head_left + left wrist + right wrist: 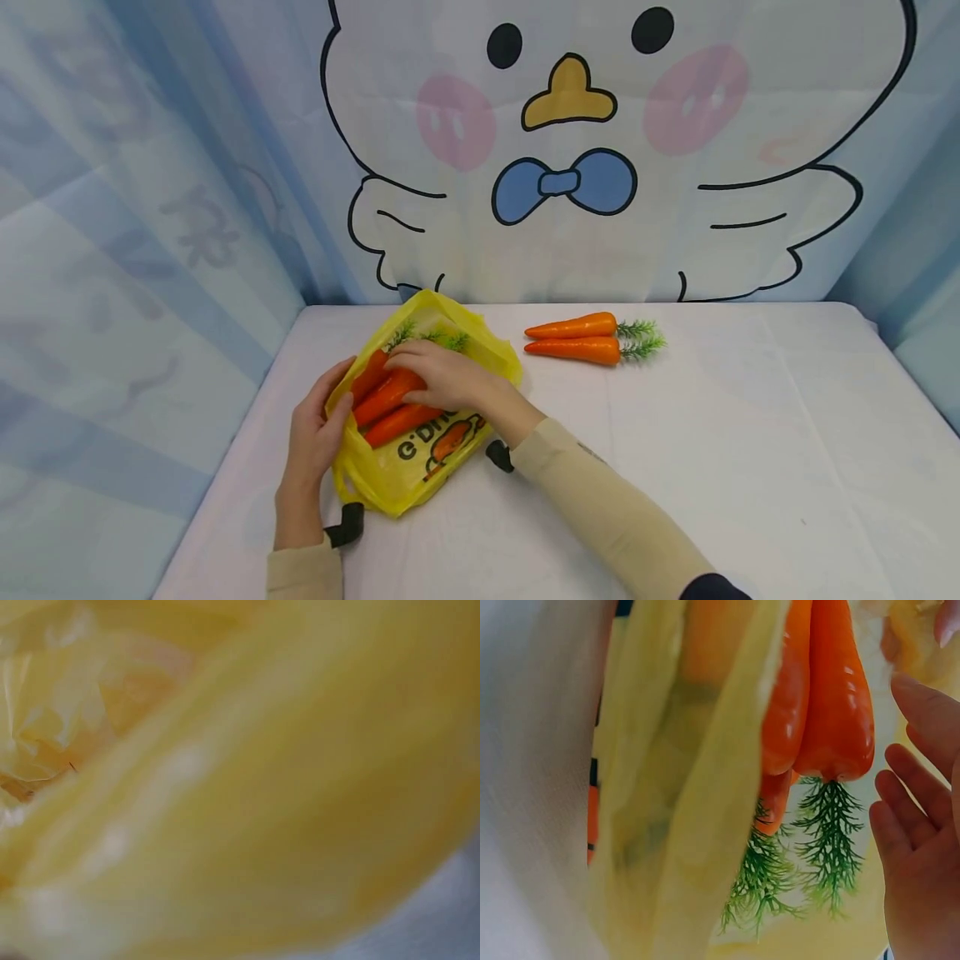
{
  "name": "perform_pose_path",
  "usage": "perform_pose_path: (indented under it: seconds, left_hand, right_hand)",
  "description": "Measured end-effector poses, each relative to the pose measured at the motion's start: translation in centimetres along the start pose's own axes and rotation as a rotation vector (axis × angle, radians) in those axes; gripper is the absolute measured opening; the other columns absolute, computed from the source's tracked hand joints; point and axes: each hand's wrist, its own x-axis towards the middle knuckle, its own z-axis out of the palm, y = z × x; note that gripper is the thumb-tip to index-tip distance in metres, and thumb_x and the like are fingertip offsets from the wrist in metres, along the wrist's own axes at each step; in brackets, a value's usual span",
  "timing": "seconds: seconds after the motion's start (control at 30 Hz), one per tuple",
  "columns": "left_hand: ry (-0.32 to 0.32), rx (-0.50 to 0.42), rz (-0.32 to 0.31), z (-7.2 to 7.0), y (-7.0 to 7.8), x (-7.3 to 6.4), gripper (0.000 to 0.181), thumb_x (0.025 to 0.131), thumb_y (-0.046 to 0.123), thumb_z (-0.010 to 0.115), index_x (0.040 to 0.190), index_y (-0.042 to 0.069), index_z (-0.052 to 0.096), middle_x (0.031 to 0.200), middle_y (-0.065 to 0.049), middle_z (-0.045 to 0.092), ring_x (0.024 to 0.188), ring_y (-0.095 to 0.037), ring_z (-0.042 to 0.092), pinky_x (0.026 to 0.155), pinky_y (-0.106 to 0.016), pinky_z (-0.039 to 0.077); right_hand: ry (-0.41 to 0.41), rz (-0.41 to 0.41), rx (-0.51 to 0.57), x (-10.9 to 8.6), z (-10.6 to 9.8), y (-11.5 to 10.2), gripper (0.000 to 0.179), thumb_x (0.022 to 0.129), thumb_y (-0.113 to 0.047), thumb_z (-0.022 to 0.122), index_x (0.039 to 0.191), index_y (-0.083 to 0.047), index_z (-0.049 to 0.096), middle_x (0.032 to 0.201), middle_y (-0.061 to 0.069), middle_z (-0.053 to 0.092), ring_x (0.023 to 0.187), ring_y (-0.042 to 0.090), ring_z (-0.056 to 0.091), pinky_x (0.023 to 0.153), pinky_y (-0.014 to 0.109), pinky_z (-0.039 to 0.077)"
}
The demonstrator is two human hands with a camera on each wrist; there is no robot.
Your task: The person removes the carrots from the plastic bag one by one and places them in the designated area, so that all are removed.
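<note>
A yellow plastic bag [420,479] with printed lettering lies with its mouth spread, holding several orange carrots [390,396] with green tops. At the bag's left rim, my left hand [315,437] grips the plastic between thumb and fingers. My right hand [450,379] reaches into the mouth over the carrots. In the right wrist view its fingers [911,791] are loosely extended beside the carrots [838,697], with nothing held between them. Blurred yellow plastic [300,787] fills most of the left wrist view, hiding the left hand there.
Two more carrots [573,337] lie side by side on the white table [712,433], right of the bag, their green tops pointing right. A curtain with a cartoon figure [562,250] hangs behind the table's far edge.
</note>
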Motion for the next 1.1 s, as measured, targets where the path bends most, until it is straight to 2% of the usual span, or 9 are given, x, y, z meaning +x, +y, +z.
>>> perform_pose_path:
  seconds: [0.17, 0.63, 0.8, 1.1]
  left_hand:
    - [-0.001, -0.005, 0.025, 0.0, -0.1, 0.1, 0.045, 0.101, -0.004, 0.053, 0.144, 0.005, 0.053, 0.143, -0.013, 0.056, 0.128, -0.024, 0.050, 0.105, -0.011, 0.033]
    - [-0.006, -0.025, -0.011, 0.1, -0.1, 0.1, 0.045, 0.101, -0.003, 0.053, 0.146, 0.006, 0.052, 0.145, -0.013, 0.054, 0.132, -0.024, 0.048, 0.105, -0.012, 0.033]
    - [0.001, -0.038, 0.001, 0.1, -0.1, 0.1, 0.045, 0.102, -0.002, 0.053, 0.145, 0.008, 0.054, 0.145, -0.010, 0.055, 0.132, -0.021, 0.048, 0.106, -0.013, 0.033]
    - [-0.004, -0.032, -0.004, 0.1, 0.0, 0.1, 0.045, 0.101, -0.003, 0.053, 0.145, 0.007, 0.053, 0.144, -0.011, 0.055, 0.132, -0.022, 0.048, 0.106, -0.013, 0.033]
  right_hand:
    - [-0.021, 0.007, -0.016, 0.4, 0.1, 0.0, 0.049, 0.096, -0.024, 0.071, 0.141, -0.012, 0.057, 0.148, 0.005, 0.048, 0.137, 0.019, 0.042, 0.114, 0.026, 0.031]
    - [-0.070, 0.003, -0.091, 0.9, 0.6, 0.2, 0.045, 0.097, -0.021, 0.070, 0.139, -0.010, 0.059, 0.146, 0.007, 0.051, 0.136, 0.021, 0.044, 0.115, 0.027, 0.030]
    - [-0.072, 0.007, -0.101, 0.8, 0.8, 0.3, 0.042, 0.097, -0.020, 0.070, 0.137, -0.011, 0.061, 0.143, 0.006, 0.053, 0.134, 0.021, 0.045, 0.115, 0.027, 0.030]
    - [-0.082, 0.018, -0.118, 1.0, 1.1, 0.6, 0.044, 0.096, -0.019, 0.072, 0.137, -0.012, 0.061, 0.140, 0.003, 0.055, 0.130, 0.020, 0.048, 0.113, 0.028, 0.033]
